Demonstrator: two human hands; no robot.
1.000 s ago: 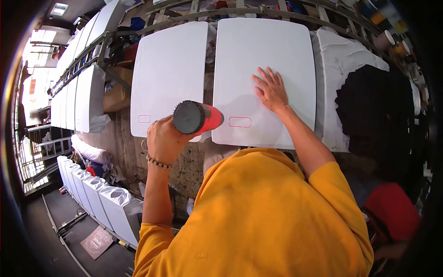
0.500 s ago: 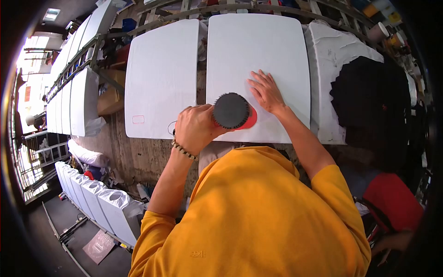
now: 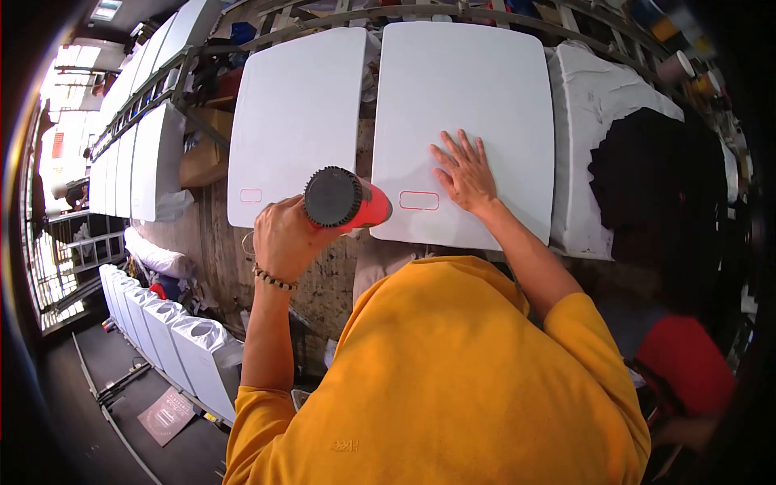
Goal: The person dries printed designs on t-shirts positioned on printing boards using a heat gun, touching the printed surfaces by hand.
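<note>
My left hand (image 3: 283, 238) is wrapped round a red tool with a ribbed black round cap (image 3: 332, 197), held over the gap between two white padded boards. Its far end reaches the near left corner of the middle white board (image 3: 465, 81). A red rounded outline (image 3: 419, 200) shows on that board. Fingers spread, my right hand (image 3: 465, 174) lies flat on the same board, right of the outline. The left white board (image 3: 295, 113) bears a smaller-looking red outline (image 3: 250, 196) near its front edge.
Black cloth (image 3: 655, 186) lies over a white fabric-covered board (image 3: 578, 162) at the right. A co-worker in red (image 3: 687, 360) is at the lower right. Several white covered boards (image 3: 206, 356) stand at the lower left. A cardboard box (image 3: 204, 149) sits at the left.
My left hand has moved left with the tool, off the middle board, and the red outline there now shows. My right hand's fingers are spread wider on the board.
</note>
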